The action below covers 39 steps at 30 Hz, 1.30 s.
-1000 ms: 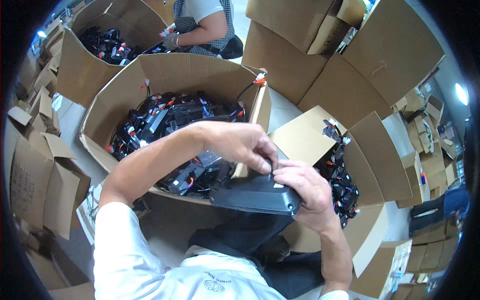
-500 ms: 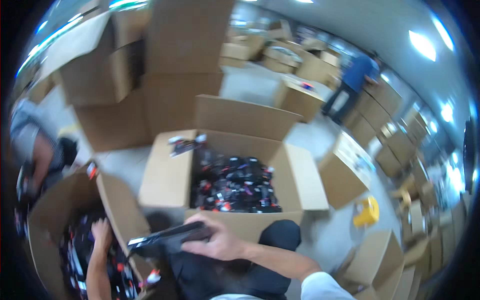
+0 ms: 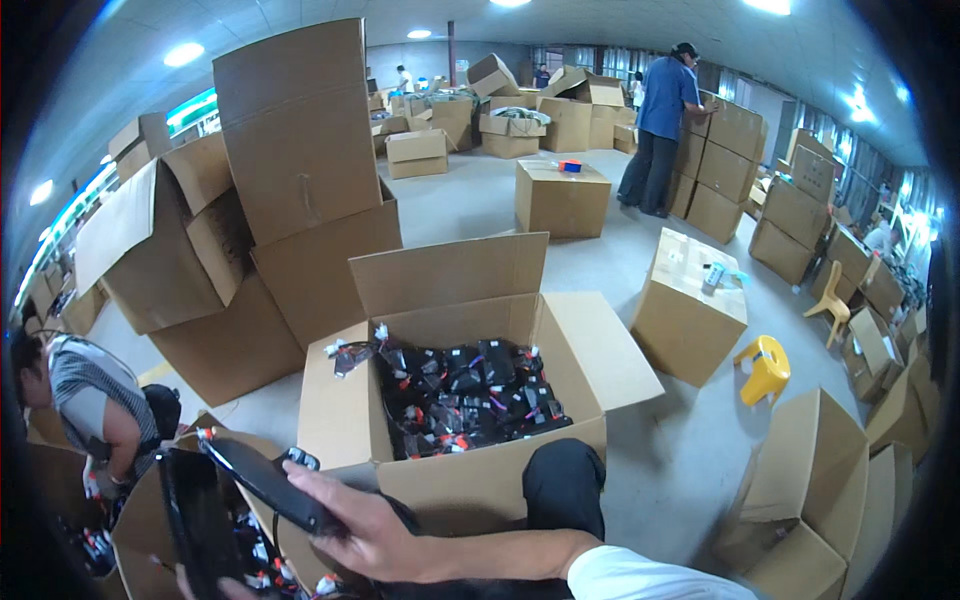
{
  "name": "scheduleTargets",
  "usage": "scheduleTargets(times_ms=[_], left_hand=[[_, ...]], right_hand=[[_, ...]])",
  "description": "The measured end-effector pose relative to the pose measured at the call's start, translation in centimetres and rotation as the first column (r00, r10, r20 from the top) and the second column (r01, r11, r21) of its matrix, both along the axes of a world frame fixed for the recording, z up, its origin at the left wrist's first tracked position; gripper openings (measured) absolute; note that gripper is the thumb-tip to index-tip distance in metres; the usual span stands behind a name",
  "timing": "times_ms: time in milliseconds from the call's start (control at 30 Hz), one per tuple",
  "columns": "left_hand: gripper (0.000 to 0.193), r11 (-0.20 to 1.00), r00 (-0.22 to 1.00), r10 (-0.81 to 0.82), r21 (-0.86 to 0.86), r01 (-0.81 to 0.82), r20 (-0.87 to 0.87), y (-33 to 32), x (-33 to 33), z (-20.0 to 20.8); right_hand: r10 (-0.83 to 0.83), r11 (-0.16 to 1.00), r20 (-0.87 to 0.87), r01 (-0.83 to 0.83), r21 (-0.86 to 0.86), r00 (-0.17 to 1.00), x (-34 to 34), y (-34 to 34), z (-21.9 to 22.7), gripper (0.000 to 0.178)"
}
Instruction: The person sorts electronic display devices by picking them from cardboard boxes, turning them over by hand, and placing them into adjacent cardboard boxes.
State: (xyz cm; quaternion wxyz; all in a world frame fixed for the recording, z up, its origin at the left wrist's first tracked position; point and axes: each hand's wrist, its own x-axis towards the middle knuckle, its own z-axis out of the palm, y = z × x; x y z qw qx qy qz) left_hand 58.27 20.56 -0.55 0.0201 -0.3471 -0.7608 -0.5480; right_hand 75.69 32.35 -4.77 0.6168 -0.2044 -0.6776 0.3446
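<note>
Clamped between the thumb and fingers of the right hand (image 3: pixel 375 535) is the near end of a long black plastic casing (image 3: pixel 268 485), placed between 7 and 8 o'clock, its far end pointing toward 10. Just beside it, at 8 o'clock, a second dark glossy casing (image 3: pixel 195 520) stands nearly upright in the left hand (image 3: pixel 235 588); that hand is partly cut off by the lower edge, its fingers wrapped about the casing's bottom. Both casings are above an open cardboard carton (image 3: pixel 140 525) holding wired parts. At 6 o'clock sits another open carton (image 3: pixel 480 490), filled with black wired packs (image 3: pixel 495 365). A co-worker in a checked garment (image 3: pixel 110 400) bends at between 8 and 9 o'clock; a yellow plastic stool (image 3: pixel 765 368) stands at between 3 and 4.
</note>
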Motion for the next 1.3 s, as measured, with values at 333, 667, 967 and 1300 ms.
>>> scheduleTargets(times_ms=[333, 667, 967, 1300], left_hand=[[0.06, 0.615, 0.771, -0.63, 0.546, 0.568, -0.094, 0.2, 9.4, 0.2], [0.083, 0.526, 0.285, -0.829, 0.498, 0.689, 0.481, 1.7, 8.6, 0.6], [0.074, 0.413, 0.134, -0.77, 0.327, 0.85, 0.624, 5.4, 10.8, -9.2], [0.086, -0.152, -0.29, -0.712, 0.263, 0.953, 0.639, 25.8, 17.8, -10.5]], right_hand=[[-0.343, 0.884, 0.183, 0.251, 0.394, 0.921, 5.0, -9.1, 0.1, 0.067], [-0.356, 0.934, 0.243, 0.355, 0.05, 0.902, 15.7, -9.2, 2.1, 0.068], [-0.004, 0.868, 0.05, 0.028, -0.496, 0.999, 19.3, -4.9, -7.7, 0.106], [-0.215, 0.848, -0.23, 0.064, -0.527, 0.949, 28.9, 15.0, -4.6, 0.076]])
